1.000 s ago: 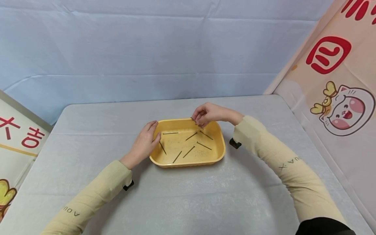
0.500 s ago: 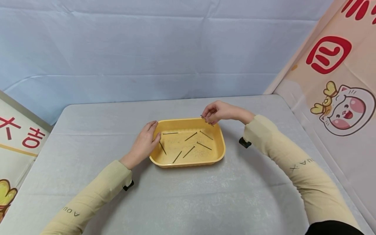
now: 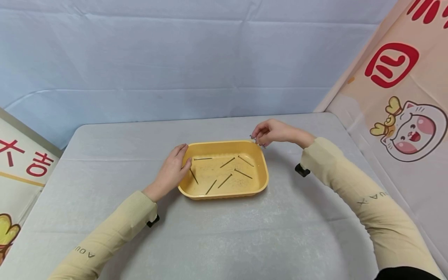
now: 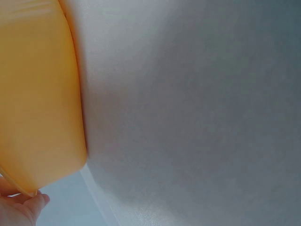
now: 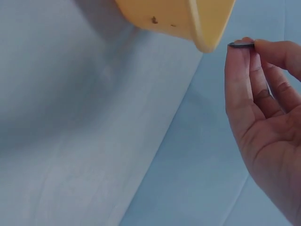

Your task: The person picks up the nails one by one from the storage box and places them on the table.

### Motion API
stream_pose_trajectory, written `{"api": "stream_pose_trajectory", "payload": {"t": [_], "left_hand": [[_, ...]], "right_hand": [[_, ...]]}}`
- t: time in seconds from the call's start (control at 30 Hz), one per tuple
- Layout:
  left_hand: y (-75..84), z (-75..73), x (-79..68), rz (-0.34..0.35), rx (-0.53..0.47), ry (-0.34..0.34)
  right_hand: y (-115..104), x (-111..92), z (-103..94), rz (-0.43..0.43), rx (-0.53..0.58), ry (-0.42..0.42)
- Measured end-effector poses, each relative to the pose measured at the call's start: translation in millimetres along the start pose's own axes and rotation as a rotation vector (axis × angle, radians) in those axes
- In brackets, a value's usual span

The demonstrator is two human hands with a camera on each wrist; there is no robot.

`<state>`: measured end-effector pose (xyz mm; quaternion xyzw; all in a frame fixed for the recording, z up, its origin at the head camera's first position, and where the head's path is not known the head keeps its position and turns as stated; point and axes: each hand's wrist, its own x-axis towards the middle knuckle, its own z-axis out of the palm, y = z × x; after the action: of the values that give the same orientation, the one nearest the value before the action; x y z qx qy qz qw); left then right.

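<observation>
A yellow plastic tray stands on the table with several long nails scattered over its bottom. My left hand grips the tray's left rim, the thumb on the inner side. In the left wrist view, fingertips show at the rim. Just past the tray's far right corner, my right hand pinches a nail between thumb and fingertips, above table height. In the head view its ends stick out on either side of the fingers, which hide its middle.
The grey cloth-covered table extends around the tray. A pale blue cloth backdrop rises behind the far edge. Printed panels, among them one with a cartoon figure, flank the table on both sides.
My right hand has moved right with the nail, from over the tray's far side to beyond its far right corner. My left hand and the tray have stayed still.
</observation>
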<state>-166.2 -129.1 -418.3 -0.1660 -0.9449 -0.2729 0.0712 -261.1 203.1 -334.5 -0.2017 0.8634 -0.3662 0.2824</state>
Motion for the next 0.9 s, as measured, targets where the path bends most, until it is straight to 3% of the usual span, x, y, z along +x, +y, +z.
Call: {"api": "stream_pose_trajectory", "payload": {"t": [0.5,0.9], "left_hand": [[0.6,0.2,-0.3,-0.006,-0.008,0.001],[1.0,0.0,-1.8,-0.012,-0.001,-0.009]], "right_hand": [[13.0,-10.7,-9.0,0.006,-0.088,0.125],[24.7,-19.8,-13.7,-0.020,-0.262,0.176]]}}
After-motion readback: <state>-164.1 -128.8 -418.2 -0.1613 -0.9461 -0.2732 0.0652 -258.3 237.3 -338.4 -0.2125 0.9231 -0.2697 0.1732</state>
